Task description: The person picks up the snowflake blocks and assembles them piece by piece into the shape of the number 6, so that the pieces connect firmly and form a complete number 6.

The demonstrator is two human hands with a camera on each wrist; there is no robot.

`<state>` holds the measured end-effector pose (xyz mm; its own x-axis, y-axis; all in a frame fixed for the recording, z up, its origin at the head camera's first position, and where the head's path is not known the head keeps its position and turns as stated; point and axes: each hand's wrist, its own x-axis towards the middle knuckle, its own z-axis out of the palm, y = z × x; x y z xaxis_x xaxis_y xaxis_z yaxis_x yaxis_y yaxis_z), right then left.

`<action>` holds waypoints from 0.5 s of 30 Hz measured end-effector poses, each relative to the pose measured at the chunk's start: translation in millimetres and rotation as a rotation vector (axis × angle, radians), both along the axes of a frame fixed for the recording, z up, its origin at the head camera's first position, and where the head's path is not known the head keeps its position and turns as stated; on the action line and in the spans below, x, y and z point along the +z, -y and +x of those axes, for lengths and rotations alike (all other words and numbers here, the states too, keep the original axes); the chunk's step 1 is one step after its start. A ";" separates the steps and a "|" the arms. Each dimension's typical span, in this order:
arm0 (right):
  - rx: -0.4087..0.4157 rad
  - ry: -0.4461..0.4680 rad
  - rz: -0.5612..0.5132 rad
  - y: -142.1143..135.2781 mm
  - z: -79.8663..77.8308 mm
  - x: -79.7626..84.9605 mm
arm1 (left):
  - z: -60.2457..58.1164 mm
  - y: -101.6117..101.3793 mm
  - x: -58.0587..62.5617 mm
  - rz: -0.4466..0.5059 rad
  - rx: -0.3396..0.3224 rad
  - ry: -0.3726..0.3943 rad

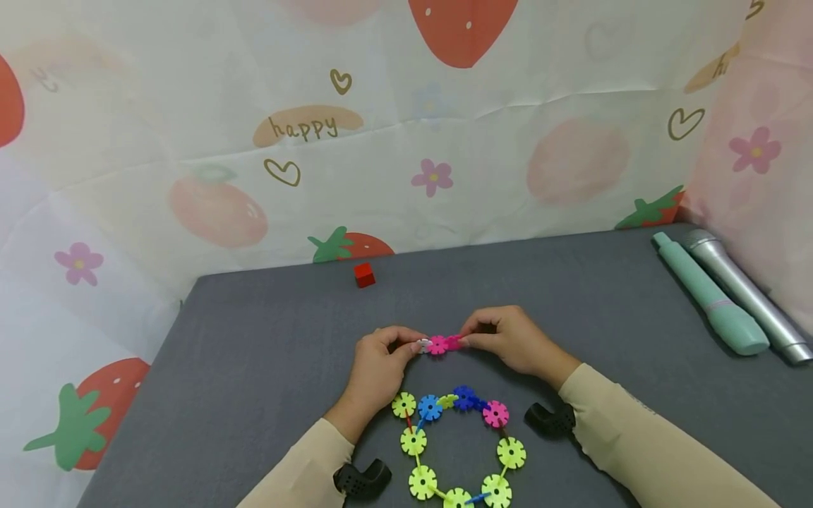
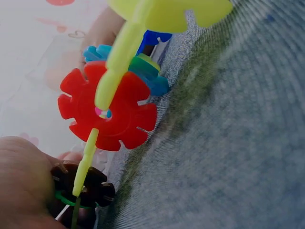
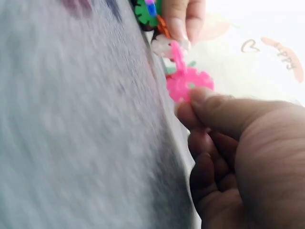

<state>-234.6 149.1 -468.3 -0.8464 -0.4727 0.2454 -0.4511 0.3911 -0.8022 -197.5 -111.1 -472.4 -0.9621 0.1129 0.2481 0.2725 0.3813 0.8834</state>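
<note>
My left hand [image 1: 375,363] pinches a whitish notched plastic disc [image 1: 424,346] at the left end of a short row of interlocked snowflake discs. At the other end my right hand [image 1: 514,342] pinches a pink disc [image 1: 453,342] between thumb and forefinger; another pink disc [image 1: 437,345] sits between. The right wrist view shows the held pink disc [image 3: 178,88] close up. Nearer the body lies a loop of linked discs, mostly yellow-green [image 1: 422,482], with blue [image 1: 430,408] and pink [image 1: 495,414] ones. In the left wrist view, red [image 2: 81,100] and black [image 2: 97,188] discs appear close by.
A small red cube [image 1: 365,275] lies near the back edge of the grey table [image 1: 267,367]. At the right are a mint-green bottle-shaped object [image 1: 714,300] and a silver microphone [image 1: 749,296]. Behind hangs a strawberry-print cloth [image 1: 483,127]. Black cameras [image 1: 363,480] are on both wrists.
</note>
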 end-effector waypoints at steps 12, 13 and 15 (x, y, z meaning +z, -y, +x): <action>-0.048 0.032 -0.030 7.0 1.3 0.3 | 0.4 -3.8 1.9 0.141 0.052 0.085; -0.049 0.033 -0.033 7.3 1.4 1.0 | 0.5 -4.3 2.5 0.156 0.054 0.093; -0.051 0.040 -0.036 7.6 1.1 1.7 | 1.1 -4.7 3.6 0.170 0.056 0.105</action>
<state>-233.5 141.5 -466.6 -0.8785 -0.4206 0.2266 -0.3984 0.3833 -0.8333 -196.4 -106.4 -468.8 -0.9873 0.0233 0.1573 0.1583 0.2368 0.9586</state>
